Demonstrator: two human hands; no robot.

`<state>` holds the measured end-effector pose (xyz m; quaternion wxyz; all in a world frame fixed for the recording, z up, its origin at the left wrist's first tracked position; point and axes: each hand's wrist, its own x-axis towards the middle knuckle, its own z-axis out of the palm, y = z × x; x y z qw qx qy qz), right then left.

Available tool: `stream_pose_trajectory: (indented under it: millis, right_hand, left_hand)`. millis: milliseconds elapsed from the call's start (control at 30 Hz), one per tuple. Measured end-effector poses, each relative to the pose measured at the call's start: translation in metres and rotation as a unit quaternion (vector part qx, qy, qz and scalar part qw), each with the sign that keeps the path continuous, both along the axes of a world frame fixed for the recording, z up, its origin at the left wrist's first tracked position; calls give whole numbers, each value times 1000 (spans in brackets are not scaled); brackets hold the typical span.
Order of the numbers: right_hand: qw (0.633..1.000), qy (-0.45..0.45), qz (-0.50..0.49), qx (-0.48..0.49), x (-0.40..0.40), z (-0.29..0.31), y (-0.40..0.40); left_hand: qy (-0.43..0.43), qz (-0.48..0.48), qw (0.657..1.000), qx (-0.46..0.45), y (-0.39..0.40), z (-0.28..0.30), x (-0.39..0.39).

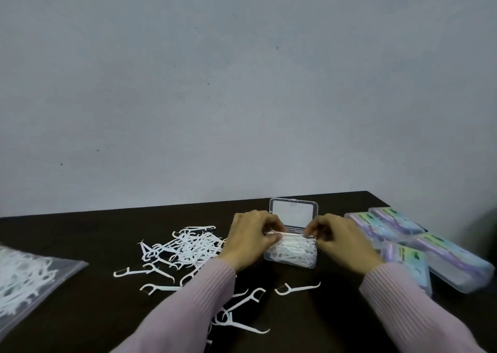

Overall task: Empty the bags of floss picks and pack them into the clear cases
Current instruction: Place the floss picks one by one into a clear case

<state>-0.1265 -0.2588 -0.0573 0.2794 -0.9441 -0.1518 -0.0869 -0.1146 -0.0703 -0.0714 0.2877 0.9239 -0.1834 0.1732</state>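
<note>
A clear case (pixel 290 258) stands open on the dark table (pixel 80 245), its lid (pixel 293 213) tilted up at the back and its base full of white floss picks. Just above the base, my left hand (pixel 250 241) and my right hand (pixel 340 241) each pinch one end of a small bundle of floss picks (pixel 289 234), held level between them. Left of the case lies a loose pile of floss picks (pixel 188 246), with single picks scattered toward the near edge. A clear zip bag (pixel 29 280) with picks inside lies at the far left.
Several packed cases with purple and green labels (pixel 419 247) lie stacked at the right side of the table. A plain grey wall rises behind the table's far edge. Pink sleeves cover both forearms.
</note>
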Motion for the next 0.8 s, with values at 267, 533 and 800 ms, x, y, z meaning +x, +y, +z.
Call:
stream_pose_trajectory:
  millis: [267, 533, 800]
  right_hand:
    - [998, -18, 2, -57, -3, -7, 9]
    - [994, -32, -4, -102, -8, -7, 17]
    - [994, -58, -4, -93, -8, -9, 12]
  left_hand:
    - [55, -31, 994, -91, 21, 3, -1]
    - [62, -53, 995, -54, 28, 3, -10]
    - [27, -39, 999, -3, 18, -6, -12]
